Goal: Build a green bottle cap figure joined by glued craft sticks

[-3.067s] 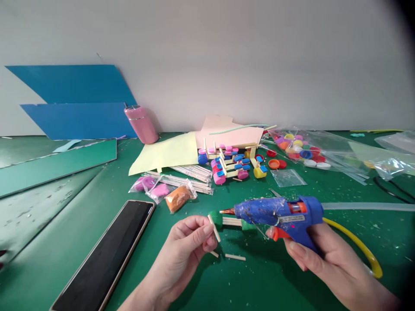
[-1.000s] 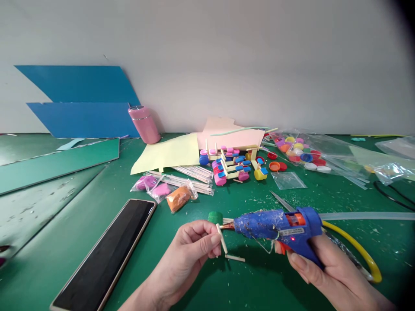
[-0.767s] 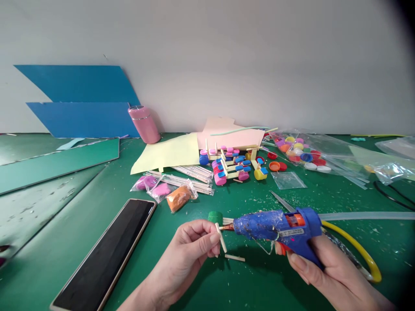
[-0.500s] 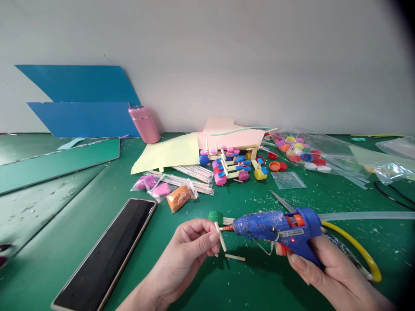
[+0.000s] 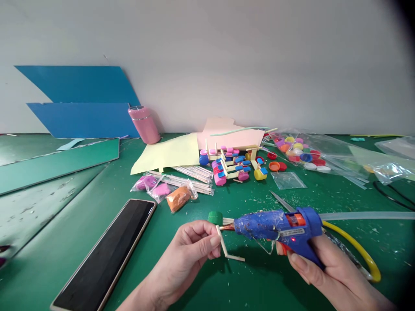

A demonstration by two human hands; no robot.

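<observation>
My left hand (image 5: 191, 252) pinches a short wooden stick (image 5: 222, 242) between thumb and fingers, held upright and slightly tilted. My right hand (image 5: 327, 268) grips a blue hot glue gun (image 5: 279, 225), whose copper nozzle touches the upper part of the stick. Just behind the stick lies a small piece made of green bottle caps (image 5: 215, 217) joined by sticks. Another short stick (image 5: 235, 257) lies on the green mat below the nozzle.
A black phone (image 5: 106, 255) lies at the left front. Bags of clay (image 5: 168, 192), bundled sticks (image 5: 194, 175), cap-and-stick models (image 5: 230, 166), loose bottle caps (image 5: 301, 151), papers (image 5: 168, 153) and a pink tumbler (image 5: 144, 124) sit further back. A yellow cord (image 5: 356, 250) trails right.
The glue gun's nozzle has come up against the stick in my left hand. Over the last second both hands have stayed almost still.
</observation>
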